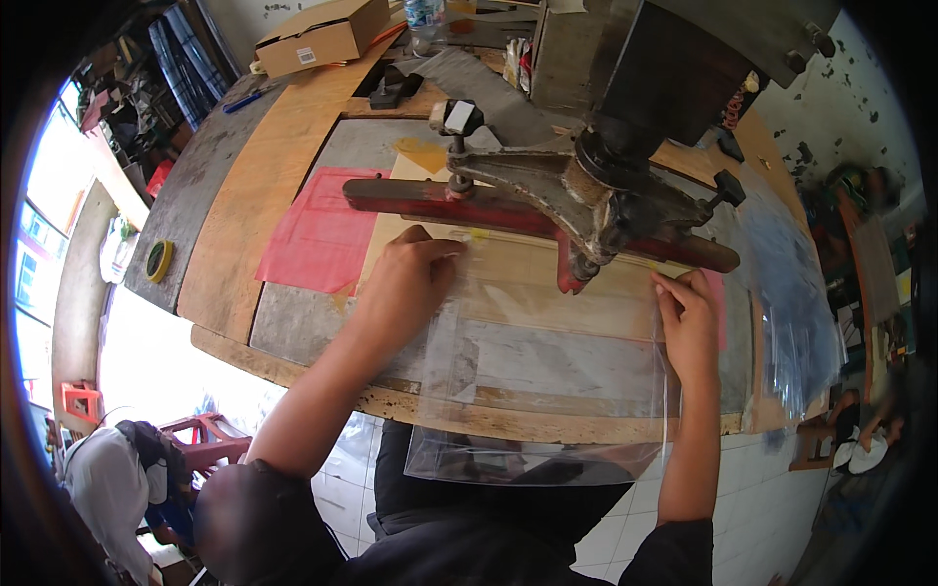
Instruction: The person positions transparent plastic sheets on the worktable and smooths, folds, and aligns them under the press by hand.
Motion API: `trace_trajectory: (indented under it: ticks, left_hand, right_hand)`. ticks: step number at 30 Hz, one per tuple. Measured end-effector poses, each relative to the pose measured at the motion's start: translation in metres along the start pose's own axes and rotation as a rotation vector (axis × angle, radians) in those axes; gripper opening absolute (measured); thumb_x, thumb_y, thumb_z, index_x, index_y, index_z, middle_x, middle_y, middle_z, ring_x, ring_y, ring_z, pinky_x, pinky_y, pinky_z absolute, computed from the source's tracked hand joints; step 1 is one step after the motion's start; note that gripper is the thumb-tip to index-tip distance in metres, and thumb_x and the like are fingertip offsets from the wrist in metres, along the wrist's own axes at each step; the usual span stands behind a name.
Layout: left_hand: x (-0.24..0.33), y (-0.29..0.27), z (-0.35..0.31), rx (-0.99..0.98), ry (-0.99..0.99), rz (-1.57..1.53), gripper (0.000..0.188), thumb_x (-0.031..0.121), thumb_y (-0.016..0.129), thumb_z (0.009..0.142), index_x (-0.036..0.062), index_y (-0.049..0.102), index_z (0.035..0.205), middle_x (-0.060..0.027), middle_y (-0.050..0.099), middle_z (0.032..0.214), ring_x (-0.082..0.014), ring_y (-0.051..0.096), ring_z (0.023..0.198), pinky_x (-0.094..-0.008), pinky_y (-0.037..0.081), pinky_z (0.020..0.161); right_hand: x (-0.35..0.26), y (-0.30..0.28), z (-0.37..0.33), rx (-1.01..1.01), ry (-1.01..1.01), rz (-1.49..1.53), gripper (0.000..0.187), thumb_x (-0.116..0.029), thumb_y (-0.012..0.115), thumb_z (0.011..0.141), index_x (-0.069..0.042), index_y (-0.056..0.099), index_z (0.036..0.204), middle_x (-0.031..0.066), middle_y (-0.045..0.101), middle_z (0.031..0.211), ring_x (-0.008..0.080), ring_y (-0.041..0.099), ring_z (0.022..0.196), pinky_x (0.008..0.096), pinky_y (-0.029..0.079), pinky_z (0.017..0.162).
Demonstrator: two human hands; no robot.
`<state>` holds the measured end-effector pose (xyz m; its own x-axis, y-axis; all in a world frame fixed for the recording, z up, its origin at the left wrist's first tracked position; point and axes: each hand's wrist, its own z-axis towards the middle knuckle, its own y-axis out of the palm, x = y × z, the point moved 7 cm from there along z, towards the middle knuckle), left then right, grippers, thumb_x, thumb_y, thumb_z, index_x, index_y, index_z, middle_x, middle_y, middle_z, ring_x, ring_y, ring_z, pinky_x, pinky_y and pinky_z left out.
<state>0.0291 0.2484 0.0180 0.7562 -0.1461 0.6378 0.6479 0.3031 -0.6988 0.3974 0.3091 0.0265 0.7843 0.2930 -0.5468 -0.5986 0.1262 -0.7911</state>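
A clear plastic sheet (pixel 547 391) lies before me and hangs over the table's front edge, its far edge close to the long bar (pixel 410 196) of a metal press (pixel 606 186). My left hand (pixel 410 269) pinches the sheet's far left corner with closed fingers. At the far right corner my right hand (pixel 690 317) grips it between thumb and fingers. Beneath the bar lies a pale yellow sheet (pixel 391 195), with a pink sheet (pixel 311 234) to its left. The press bar stands above these sheets and hides part of the sheet's far edge.
A pile of clear plastic sheets (pixel 791 293) lies at the right. A tape roll (pixel 158 262) and a blue pen (pixel 241 102) are on the left of the table. A cardboard box (pixel 322 37) and a plastic bottle (pixel 424 24) stand at the back. A red stool (pixel 207 439) is on the floor.
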Motion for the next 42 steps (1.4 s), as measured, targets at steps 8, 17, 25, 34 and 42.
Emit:
trace_trajectory:
  ticks: [8, 17, 25, 34, 42]
  left_hand:
    - [0.003, -0.002, 0.001, 0.000, -0.022, -0.002, 0.025, 0.006, 0.069, 0.094, 0.0042, 0.083, 0.115, -0.0204, 0.071, 0.099, -0.0385, 0.072, 0.089, -0.0457, 0.058, 0.086]
    - [0.011, 0.005, -0.007, 0.000, 0.051, 0.205, 0.024, 0.010, 0.070, 0.096, 0.0081, 0.082, 0.117, -0.0158, 0.066, 0.114, -0.0352, 0.068, 0.106, -0.0475, 0.058, 0.089]
    - [0.029, 0.004, -0.009, 0.085, 0.219, 0.434, 0.017, 0.015, 0.074, 0.096, 0.0118, 0.083, 0.110, -0.0050, 0.071, 0.117, -0.0285, 0.070, 0.103, -0.0443, 0.060, 0.083]
    - [0.025, 0.005, -0.011, 0.084, 0.204, 0.375, 0.020, 0.011, 0.075, 0.093, 0.0115, 0.083, 0.111, -0.0028, 0.073, 0.119, -0.0278, 0.070, 0.100, -0.0433, 0.061, 0.080]
    - [0.027, 0.004, -0.011, 0.108, 0.209, 0.373, 0.019, 0.010, 0.075, 0.092, 0.0118, 0.082, 0.109, -0.0024, 0.073, 0.117, -0.0272, 0.070, 0.100, -0.0426, 0.061, 0.078]
  right_hand:
    - [0.001, 0.001, 0.002, 0.013, -0.022, 0.003, 0.025, -0.008, 0.070, 0.104, -0.008, 0.081, 0.126, 0.0074, 0.062, 0.096, 0.0207, 0.059, 0.079, 0.0343, 0.050, 0.074]
    - [-0.004, -0.001, 0.001, 0.016, -0.024, -0.039, 0.024, -0.008, 0.070, 0.104, -0.006, 0.081, 0.125, 0.0078, 0.062, 0.097, 0.0210, 0.062, 0.082, 0.0350, 0.051, 0.075]
    - [-0.002, -0.001, 0.001, 0.024, -0.044, -0.022, 0.025, -0.005, 0.072, 0.102, -0.007, 0.081, 0.125, 0.0063, 0.063, 0.096, 0.0199, 0.061, 0.080, 0.0343, 0.051, 0.074]
    - [-0.001, -0.001, 0.000, 0.036, -0.029, -0.016, 0.024, -0.008, 0.072, 0.103, -0.008, 0.082, 0.124, 0.0061, 0.062, 0.096, 0.0192, 0.061, 0.079, 0.0337, 0.050, 0.073]
    - [0.001, -0.002, 0.001, 0.039, -0.052, -0.033, 0.023, -0.009, 0.072, 0.103, -0.007, 0.082, 0.124, 0.0077, 0.063, 0.095, 0.0207, 0.061, 0.080, 0.0351, 0.050, 0.073]
